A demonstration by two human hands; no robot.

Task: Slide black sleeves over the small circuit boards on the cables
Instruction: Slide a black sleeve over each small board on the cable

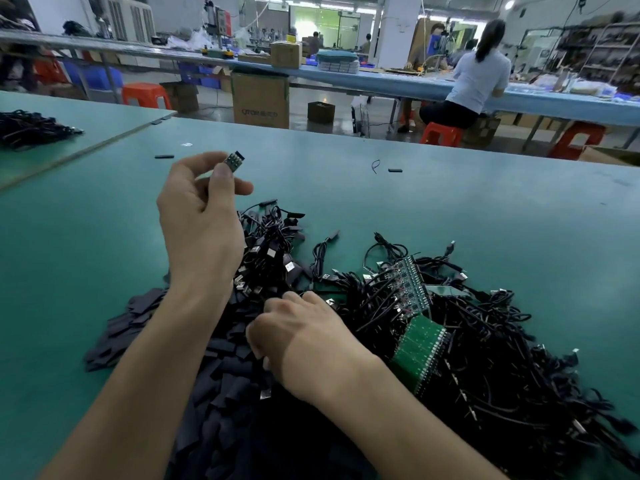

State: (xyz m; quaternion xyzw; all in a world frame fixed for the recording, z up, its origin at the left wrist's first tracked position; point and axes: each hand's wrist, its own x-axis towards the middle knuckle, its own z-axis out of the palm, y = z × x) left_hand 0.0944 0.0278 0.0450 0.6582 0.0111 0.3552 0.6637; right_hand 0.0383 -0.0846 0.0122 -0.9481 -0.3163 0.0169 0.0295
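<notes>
Nearest the lens, a heap of black sleeves spreads under my 2 forearms on the green table. My right hand sits knuckles-up where the sleeves meet the tangle of cables. Its fingers are curled down into the pile with the tips buried, so I cannot tell whether they have a sleeve or nothing.

My left hand is raised well above the heap, thumb and fingertips clamped on 1 small circuit board. The board's component face is turned toward me and its far end pokes free; its cable is hidden behind my palm. A green panel of unseparated boards lies tilted on the cables just right of my right hand. What looks like 1 stray sleeve lies far out on the table.

As I judge it, the step is fetching 1 sleeve for this board. To do it well I should pick a single flat sleeve and pinch its edges so the mouth opens. The left pinch should stay low on the board, leaving the free end room to enter. Square alignment matters: a corner catching on the components would likely bunch the sleeve.
</notes>
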